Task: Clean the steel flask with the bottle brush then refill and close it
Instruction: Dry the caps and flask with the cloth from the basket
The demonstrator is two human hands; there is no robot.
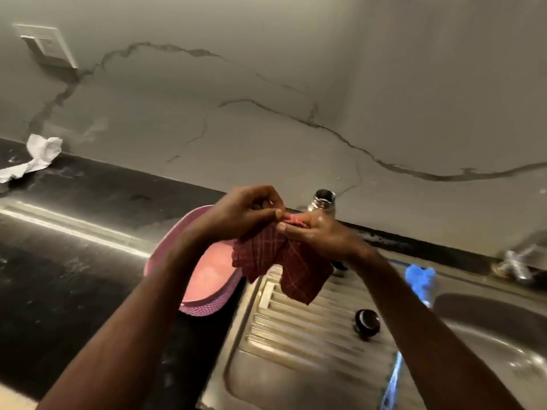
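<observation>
While our forearms reach out over the ribbed steel drainboard [299, 327], a dark flask cap [367, 320] lies on it near the sink basin [503, 335]. Beside the cap runs the blue bottle brush [420, 281], blurred. Above the drainboard both our hands hold a red checked cloth [284, 261]: the left hand [245, 211] pinches its top edge between curled fingers and thumb, the right hand [319, 235] grips it alongside. Just behind the right hand stands the open steel flask [323, 200], against the wall.
</observation>
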